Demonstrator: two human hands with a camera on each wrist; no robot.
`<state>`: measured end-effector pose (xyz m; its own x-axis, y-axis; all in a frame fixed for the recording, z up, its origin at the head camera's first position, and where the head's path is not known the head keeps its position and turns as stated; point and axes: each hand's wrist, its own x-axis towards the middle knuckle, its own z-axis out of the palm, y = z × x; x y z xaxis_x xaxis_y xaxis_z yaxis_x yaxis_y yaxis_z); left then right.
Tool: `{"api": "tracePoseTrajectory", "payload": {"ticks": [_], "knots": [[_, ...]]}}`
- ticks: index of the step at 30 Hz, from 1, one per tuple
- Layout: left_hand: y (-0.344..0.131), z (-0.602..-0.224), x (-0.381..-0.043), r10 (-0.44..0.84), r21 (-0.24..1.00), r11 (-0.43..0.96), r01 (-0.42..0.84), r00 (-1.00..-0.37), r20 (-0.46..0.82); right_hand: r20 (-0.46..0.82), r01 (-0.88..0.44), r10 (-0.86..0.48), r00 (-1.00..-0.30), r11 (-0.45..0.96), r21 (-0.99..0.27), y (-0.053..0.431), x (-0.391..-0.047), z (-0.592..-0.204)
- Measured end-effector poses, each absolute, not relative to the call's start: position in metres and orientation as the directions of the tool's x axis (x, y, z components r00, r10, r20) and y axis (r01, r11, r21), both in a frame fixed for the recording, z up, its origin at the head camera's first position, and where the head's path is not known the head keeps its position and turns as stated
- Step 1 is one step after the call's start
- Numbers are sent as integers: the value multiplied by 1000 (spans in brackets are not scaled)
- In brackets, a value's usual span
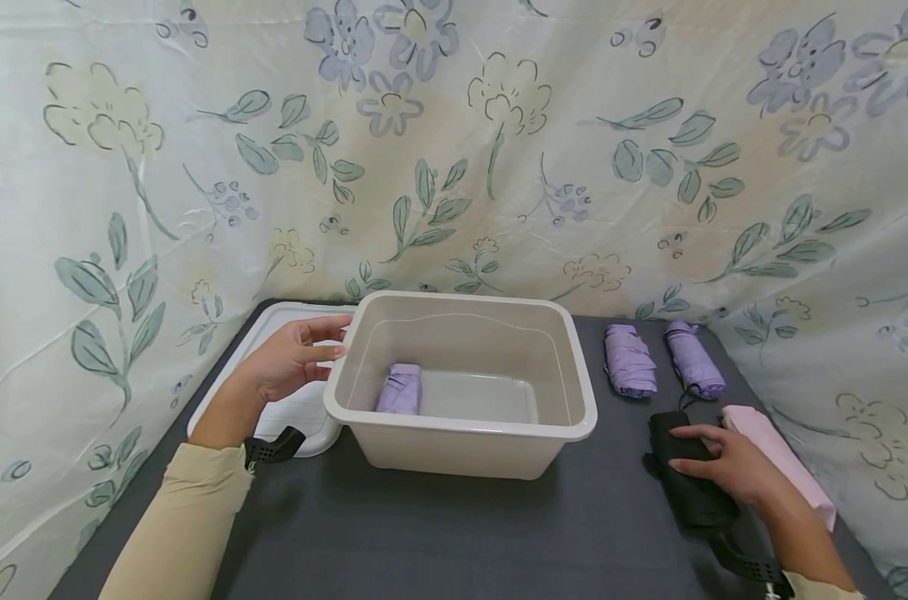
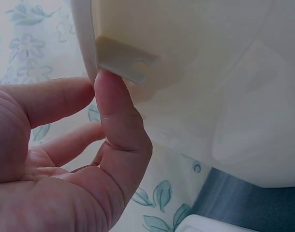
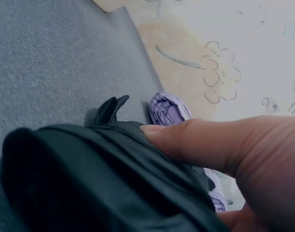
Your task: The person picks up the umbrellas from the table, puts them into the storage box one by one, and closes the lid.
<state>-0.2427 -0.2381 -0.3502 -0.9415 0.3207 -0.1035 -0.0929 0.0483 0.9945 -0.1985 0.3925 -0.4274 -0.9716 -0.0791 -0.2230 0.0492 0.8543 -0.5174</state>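
Observation:
A beige plastic bin [image 1: 461,454] stands in the middle of the table, with a lilac folded umbrella [image 1: 400,389] inside near its left end. My left hand [image 1: 292,358] pinches the bin's left rim between thumb and fingers; the left wrist view shows the fingertips right at the rim [image 2: 84,43]. On the right, my right hand [image 1: 731,467] grips a black folded umbrella [image 1: 697,500] from above. Its thumb [image 3: 186,142] presses on the dark folded fabric in the right wrist view, where the far fingers are mostly hidden.
Two lilac folded umbrellas [image 1: 631,362] lie at the back right. A pale pink flat bundle [image 1: 784,467] lies beside my right hand, partly covered by it. Left of the bin lies a white lid [image 1: 304,421]. A floral curtain [image 1: 424,167] borders the dark table [image 1: 394,542].

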Motion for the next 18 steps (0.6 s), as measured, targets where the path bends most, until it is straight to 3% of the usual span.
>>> {"api": "tracePoseTrajectory", "payload": {"ticks": [9, 18], "knots": [[-237, -351, -244, 327, 995, 46, -87, -940, -98, -200, 19, -100, -975, 853, -521, 388, -196, -426], [-237, -353, -243, 315, 995, 26, -98, -944, -101, -327, 131, -93, -940, 788, -602, 395, -199, -429]]}}
